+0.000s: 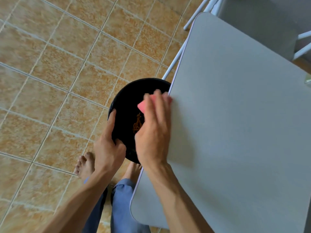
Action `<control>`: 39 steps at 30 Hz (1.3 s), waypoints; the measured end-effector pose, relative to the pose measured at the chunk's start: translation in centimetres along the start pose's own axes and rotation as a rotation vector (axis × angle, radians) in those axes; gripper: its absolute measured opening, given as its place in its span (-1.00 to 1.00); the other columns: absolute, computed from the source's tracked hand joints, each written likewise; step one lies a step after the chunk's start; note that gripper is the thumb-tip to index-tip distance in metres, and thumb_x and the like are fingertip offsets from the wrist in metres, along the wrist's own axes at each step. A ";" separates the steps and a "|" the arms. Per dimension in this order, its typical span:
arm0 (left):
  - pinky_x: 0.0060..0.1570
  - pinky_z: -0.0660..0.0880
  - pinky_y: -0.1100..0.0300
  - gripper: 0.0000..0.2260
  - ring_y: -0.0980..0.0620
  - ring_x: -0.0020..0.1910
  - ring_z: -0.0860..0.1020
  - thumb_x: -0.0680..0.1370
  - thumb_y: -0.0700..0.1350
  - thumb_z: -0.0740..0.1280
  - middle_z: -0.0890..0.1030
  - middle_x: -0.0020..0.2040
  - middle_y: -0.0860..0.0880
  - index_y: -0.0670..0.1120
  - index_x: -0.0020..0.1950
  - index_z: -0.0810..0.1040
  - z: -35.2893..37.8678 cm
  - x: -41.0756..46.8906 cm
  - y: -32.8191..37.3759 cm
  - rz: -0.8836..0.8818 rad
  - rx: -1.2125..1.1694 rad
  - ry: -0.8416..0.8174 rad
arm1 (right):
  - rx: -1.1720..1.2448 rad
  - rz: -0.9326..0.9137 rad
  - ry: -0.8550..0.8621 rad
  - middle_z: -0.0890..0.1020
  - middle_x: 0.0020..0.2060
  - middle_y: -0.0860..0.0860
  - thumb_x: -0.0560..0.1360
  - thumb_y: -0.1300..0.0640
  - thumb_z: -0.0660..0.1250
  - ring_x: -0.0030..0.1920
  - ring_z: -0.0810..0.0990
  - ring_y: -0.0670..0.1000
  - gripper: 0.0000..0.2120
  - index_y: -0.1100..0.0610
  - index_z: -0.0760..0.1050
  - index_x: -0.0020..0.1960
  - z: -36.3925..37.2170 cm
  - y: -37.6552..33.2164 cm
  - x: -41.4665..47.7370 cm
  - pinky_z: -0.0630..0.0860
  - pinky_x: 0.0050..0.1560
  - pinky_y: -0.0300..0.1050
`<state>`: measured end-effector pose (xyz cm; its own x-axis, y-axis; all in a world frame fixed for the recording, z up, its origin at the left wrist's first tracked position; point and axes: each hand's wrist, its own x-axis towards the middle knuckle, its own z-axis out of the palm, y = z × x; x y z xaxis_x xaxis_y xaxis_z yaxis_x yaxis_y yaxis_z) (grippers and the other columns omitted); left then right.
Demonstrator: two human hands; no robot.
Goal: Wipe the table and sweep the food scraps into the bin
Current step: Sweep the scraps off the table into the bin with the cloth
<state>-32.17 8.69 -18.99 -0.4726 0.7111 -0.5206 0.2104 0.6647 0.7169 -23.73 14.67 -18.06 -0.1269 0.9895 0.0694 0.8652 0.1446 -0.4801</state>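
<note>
Pressing pink cloth (143, 105) under right fingers (158, 105) (blurred), table (235, 115) edge

Grey table (235, 115), surface bare, rounded corners. Pink cloth (143, 105) at table's left edge, blurred, partly hidden under a hand. Black round bin (127, 98) just below that edge, orange-brown stringy food scraps (137, 123) inside it.
</note>
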 end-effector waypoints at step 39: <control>-0.25 0.56 0.32 -0.21 0.44 -0.26 0.51 0.48 -0.39 0.21 0.36 0.08 0.57 0.32 0.52 0.17 -4.7 1.8 -3.1 0.003 -0.115 0.059 | 0.072 -0.041 -0.030 0.32 0.57 0.14 0.68 0.15 0.13 0.64 0.11 0.14 -0.62 0.16 0.47 0.45 -3.7 -2.3 -0.5 0.07 0.63 0.06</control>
<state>-37.70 6.86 -20.00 -0.5224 0.6959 -0.4927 0.1141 0.6297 0.7684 -23.91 13.84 -13.78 -0.1769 0.9821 0.0647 0.8223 0.1836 -0.5387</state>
